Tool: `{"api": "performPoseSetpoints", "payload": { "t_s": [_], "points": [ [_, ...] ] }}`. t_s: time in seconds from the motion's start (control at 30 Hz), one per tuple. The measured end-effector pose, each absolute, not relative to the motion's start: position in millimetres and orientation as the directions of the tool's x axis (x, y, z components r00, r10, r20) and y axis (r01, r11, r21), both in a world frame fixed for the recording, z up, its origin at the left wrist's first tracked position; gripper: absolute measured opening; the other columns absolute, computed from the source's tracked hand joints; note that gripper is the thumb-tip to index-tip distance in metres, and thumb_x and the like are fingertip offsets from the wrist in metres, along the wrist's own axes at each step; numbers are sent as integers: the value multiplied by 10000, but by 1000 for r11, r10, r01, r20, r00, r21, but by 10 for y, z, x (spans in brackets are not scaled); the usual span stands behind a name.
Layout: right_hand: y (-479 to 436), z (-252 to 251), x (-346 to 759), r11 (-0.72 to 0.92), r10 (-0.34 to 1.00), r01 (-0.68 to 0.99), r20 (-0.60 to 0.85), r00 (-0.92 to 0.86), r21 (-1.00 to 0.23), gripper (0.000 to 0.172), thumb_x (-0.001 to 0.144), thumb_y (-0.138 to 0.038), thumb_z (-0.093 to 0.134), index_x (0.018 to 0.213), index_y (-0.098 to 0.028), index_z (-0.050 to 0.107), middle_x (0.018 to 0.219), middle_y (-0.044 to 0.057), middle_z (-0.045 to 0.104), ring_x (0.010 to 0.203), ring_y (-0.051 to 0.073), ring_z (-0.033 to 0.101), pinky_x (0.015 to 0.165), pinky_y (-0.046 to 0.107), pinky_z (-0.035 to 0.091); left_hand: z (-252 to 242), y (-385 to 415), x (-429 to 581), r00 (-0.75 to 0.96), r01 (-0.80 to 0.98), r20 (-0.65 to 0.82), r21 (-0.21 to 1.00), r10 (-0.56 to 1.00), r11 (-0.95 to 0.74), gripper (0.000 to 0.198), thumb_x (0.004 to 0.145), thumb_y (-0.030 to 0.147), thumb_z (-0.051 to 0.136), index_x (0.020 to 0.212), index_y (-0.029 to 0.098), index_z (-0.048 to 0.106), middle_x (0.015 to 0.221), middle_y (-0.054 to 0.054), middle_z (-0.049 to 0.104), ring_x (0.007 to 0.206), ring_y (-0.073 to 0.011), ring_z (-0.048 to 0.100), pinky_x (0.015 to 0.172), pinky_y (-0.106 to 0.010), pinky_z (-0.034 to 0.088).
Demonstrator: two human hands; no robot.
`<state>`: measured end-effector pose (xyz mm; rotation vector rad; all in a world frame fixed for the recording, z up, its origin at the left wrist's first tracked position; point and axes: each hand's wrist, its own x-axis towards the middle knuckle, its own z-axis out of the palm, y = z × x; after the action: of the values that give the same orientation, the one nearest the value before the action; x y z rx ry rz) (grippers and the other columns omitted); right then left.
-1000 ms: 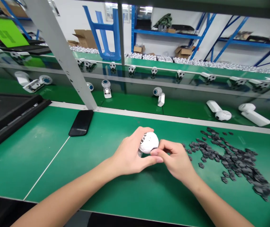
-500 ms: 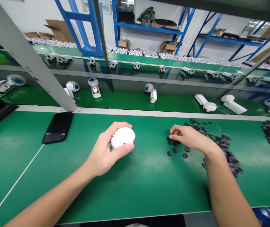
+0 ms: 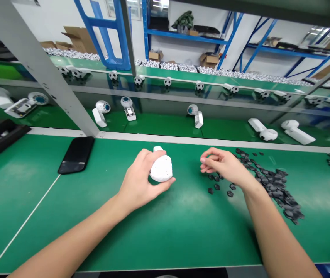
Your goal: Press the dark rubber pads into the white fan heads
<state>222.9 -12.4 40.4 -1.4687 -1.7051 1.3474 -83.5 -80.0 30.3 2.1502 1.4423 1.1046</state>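
Over the green table (image 3: 165, 227), the left hand (image 3: 138, 177) is clamped around a white ball (image 3: 161, 170). Room toward six, to near edge (image 3: 159, 267); far edge (image 3: 182, 139) at twelve. Ball's stub (image 3: 158, 148) points twelve, long axis roughly twelve-to-six. Right hand (image 3: 225, 165) at three, fingers curled, can't tell whether gripping, beside black pieces (image 3: 275, 185).

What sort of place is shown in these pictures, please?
Probably a factory assembly area: white devices lie spaced along a green strip beyond the bench, many small dark pieces lie near the right hand, and blue shelving stands in the background.
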Motion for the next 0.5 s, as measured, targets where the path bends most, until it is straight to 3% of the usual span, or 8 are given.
{"api": "performPoseSetpoints", "payload": {
  "t_s": [0.13, 0.33, 0.5],
  "points": [
    [-216, 444, 2051, -72, 924, 338, -191, -332, -938, 393, 919, -537, 740, 1123, -202, 765, 1079, 113, 813, 1026, 265, 776, 896, 372, 628, 314, -843, -811, 93, 591, 284, 756, 954, -283, 726, 807, 502, 831, 1438, 348, 507, 1294, -48, 679, 952, -257, 703, 797, -343, 543],
    [-449, 532, 1786, -26, 935, 258, -115, -336, -966, 326, 864, -486, 821, 1002, -192, 813, 857, 81, 801, 753, 224, 764, 652, 320, 634, 268, -853, -726, 99, 509, 272, 813, 957, -284, 683, 877, 421, 777, 1481, 330, 471, 1431, -57, 627, 1111, -268, 692, 903, -351, 556],
    [-660, 509, 1516, -112, 903, 75, -133, -409, -991, 279, 863, -451, 836, 877, -196, 722, 840, 73, 798, 780, 230, 781, 631, 290, 639, 177, -872, -699, 169, 557, 311, 753, 935, -351, 700, 886, 290, 742, 1505, 352, 423, 1428, -23, 631, 1177, -251, 674, 975, -365, 535]
  ]
}}
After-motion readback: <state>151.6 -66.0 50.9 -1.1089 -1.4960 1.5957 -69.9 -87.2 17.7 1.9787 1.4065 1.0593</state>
